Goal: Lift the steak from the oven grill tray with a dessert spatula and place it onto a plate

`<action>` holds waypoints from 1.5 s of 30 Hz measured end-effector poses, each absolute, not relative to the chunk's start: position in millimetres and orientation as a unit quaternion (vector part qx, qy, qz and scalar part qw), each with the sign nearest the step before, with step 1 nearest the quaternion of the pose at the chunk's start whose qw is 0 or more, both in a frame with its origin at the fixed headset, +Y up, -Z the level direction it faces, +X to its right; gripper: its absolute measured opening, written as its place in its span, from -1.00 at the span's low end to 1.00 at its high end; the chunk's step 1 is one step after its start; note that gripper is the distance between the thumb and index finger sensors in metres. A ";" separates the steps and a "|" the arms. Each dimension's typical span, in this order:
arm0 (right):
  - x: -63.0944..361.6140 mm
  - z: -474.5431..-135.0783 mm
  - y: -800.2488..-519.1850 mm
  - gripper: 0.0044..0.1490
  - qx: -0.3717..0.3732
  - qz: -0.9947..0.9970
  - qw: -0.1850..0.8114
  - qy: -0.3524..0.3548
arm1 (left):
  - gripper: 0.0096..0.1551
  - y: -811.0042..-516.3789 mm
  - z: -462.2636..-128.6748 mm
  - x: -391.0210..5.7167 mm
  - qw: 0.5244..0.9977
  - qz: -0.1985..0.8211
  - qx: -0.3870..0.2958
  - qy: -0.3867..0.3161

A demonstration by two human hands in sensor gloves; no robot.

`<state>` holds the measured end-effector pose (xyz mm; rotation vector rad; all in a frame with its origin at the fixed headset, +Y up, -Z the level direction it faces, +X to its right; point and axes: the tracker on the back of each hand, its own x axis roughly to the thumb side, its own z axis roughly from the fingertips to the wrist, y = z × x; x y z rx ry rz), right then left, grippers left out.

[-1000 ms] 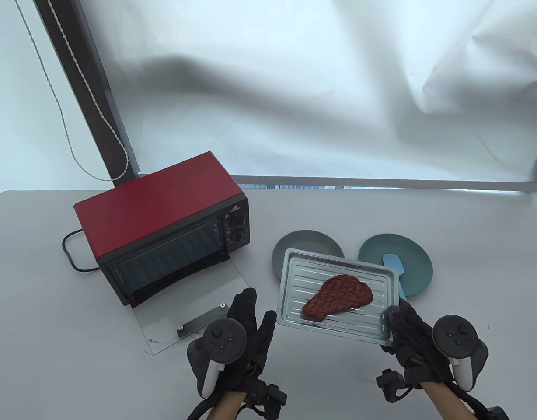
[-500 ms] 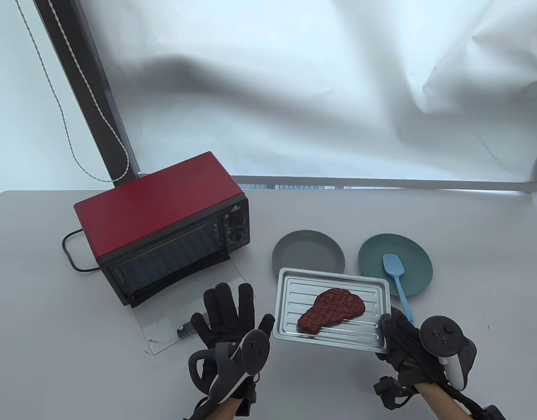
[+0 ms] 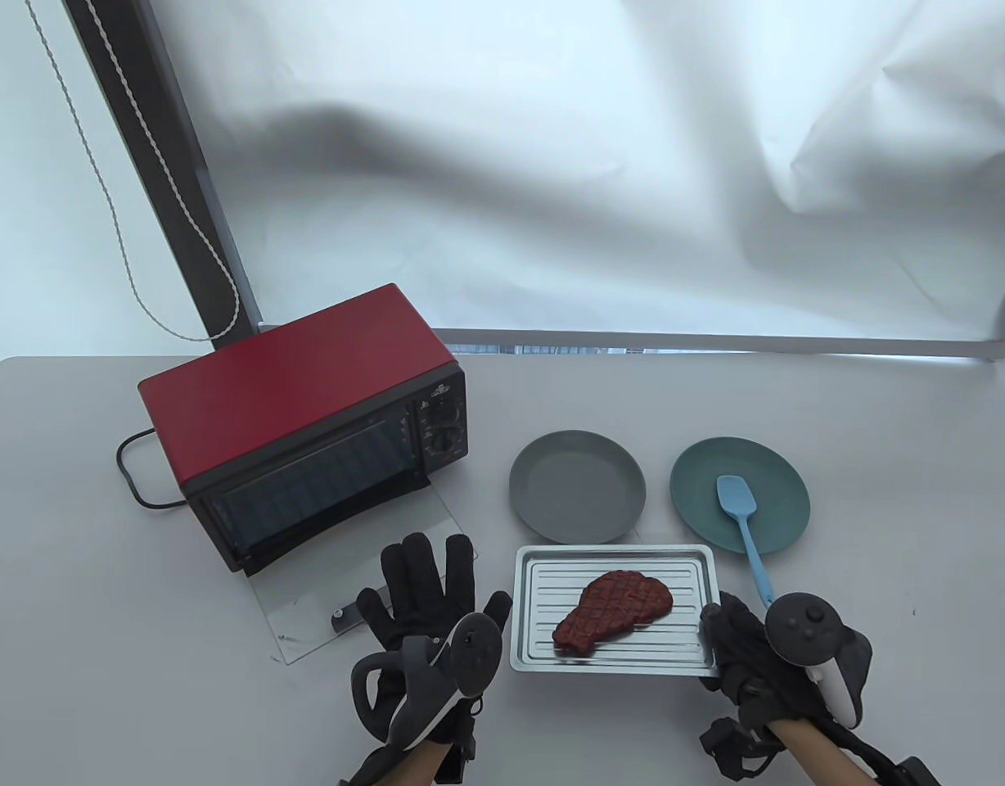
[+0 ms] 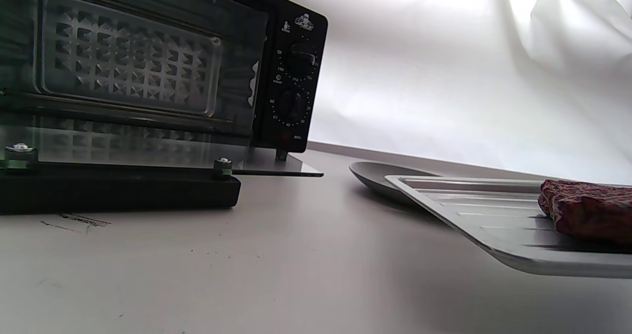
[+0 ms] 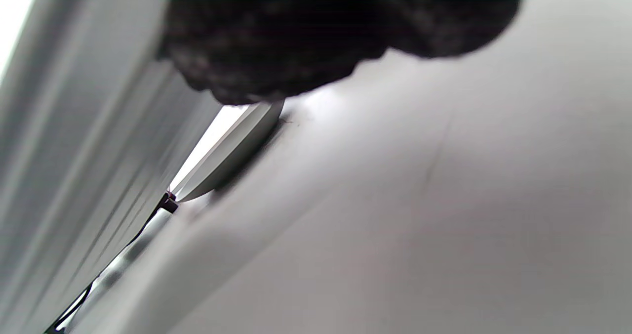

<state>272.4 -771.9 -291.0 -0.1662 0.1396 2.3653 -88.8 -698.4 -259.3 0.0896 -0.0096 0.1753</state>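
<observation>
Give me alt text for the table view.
A gloved right hand grips a metal tray holding a steak, near two plates; a blue spatula rests on the teal one. The left hand lies open.

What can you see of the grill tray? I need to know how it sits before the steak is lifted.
The grill tray is a silvery, rectangular metal pan with a raised rim and ribbed floor. It lies flat near the table's front edge, just in front of the grey plate. The steak rests on it. The right hand grips its right edge.
</observation>
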 end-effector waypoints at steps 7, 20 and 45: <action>273.1 -291.9 -778.9 -0.44 -0.072 0.926 0.364 0.071 | -0.10 -699.1 -260.0 -89.1 0.995 0.091 0.043 -0.010; 274.0 -292.1 -783.8 -0.43 -0.079 0.940 0.323 0.077 | -0.10 -699.8 -260.6 -89.0 0.995 0.094 0.038 -0.015; 260.3 -287.0 -750.0 -0.17 -0.029 0.994 0.104 0.030 | -0.10 -705.5 -261.0 -84.0 0.996 0.080 0.026 -0.019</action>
